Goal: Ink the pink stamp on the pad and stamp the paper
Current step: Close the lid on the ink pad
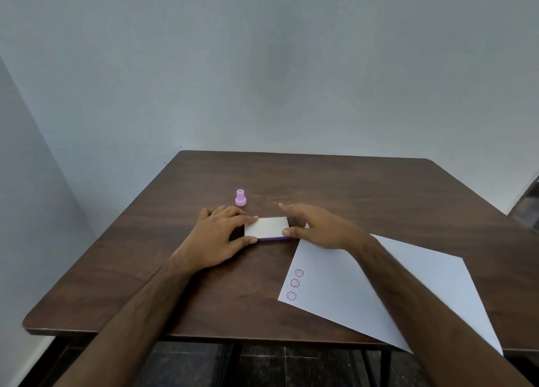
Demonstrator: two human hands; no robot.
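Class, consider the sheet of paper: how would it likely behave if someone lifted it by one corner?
The paper looks like one thin sheet lying flat, so it would probably droop, not stay stiff. It seems light; its near corner overhangs the table edge, so a push might slide it off.

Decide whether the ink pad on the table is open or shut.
Shut: the ink pad shows only its white lid over a purple base, no ink surface. Both hands, left hand and right hand, grip its ends.
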